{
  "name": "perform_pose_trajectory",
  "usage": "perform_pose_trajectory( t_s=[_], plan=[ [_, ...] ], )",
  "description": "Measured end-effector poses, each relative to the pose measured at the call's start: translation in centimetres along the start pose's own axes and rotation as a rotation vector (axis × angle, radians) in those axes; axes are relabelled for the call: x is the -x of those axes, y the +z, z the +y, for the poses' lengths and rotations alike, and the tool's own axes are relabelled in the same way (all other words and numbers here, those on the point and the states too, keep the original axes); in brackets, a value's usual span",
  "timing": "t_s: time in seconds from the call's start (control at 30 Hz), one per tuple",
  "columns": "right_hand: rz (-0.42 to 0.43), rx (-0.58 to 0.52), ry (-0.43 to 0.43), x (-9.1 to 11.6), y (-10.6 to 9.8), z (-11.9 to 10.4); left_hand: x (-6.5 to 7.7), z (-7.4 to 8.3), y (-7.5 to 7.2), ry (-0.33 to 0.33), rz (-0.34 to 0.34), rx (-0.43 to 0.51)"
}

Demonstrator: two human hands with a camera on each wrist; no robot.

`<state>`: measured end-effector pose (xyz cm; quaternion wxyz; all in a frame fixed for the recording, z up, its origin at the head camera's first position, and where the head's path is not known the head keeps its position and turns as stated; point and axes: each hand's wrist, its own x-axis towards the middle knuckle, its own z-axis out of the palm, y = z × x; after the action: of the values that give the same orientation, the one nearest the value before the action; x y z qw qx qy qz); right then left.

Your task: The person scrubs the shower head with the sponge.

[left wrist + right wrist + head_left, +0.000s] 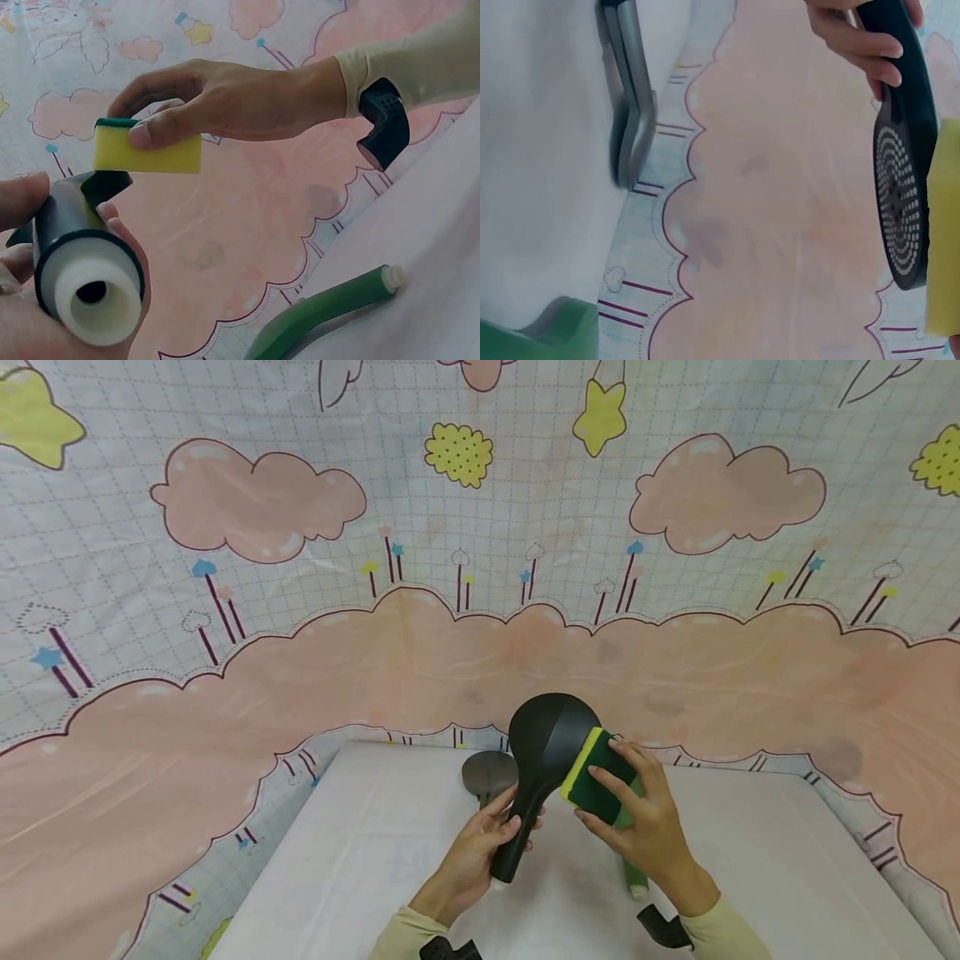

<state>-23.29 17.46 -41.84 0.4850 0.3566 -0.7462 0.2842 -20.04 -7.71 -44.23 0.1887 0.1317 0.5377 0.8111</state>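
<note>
My left hand (476, 852) grips the handle of a black handheld shower head (551, 739), which stands tilted with its round head up. In the left wrist view the white hollow end of its handle (97, 304) faces the camera. The right wrist view shows its perforated spray face (898, 206). Between thumb and fingers, my right hand (652, 827) holds a yellow sponge (600, 779) with a dark green scouring side. The sponge's yellow side meets the back of the shower head near its right edge.
A grey shower head (489, 772) lies on the white table (360, 852) behind my left hand. A green shower head (322, 307) lies on the right, partly hidden under my right hand in the head view. A patterned cloth (480, 668) hangs behind the table.
</note>
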Motion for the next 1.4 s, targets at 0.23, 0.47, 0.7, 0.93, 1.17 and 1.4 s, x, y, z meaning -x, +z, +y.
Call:
perform_pose_trajectory(
  t_s=[0.23, 0.47, 0.7, 0.93, 1.17, 1.4],
  plan=[
    [-0.022, -0.022, 0.009, -0.1, 0.3, -0.4, -0.1, -0.1, 0.1, 0.002, 0.006, -0.019],
    [-0.052, -0.042, 0.007, -0.4, 0.5, -0.8, 0.0, -0.2, 0.4, 0.010, -0.020, -0.040],
    [-0.101, -0.028, -0.003, -0.2, 0.8, -1.6, 0.0, -0.5, 0.6, 0.013, 0.005, -0.020],
    [-0.108, -0.075, -0.039, 0.6, 1.5, -2.5, 0.1, -0.8, 0.7, 0.007, 0.039, 0.000],
    [-0.128, -0.096, -0.069, 1.4, 2.1, -3.5, 0.2, -0.7, 0.6, 0.011, 0.026, 0.018],
    [-0.135, -0.111, -0.090, 1.8, 2.5, -4.1, -0.1, -0.5, 1.0, 0.011, 0.040, 0.087]
  ],
)
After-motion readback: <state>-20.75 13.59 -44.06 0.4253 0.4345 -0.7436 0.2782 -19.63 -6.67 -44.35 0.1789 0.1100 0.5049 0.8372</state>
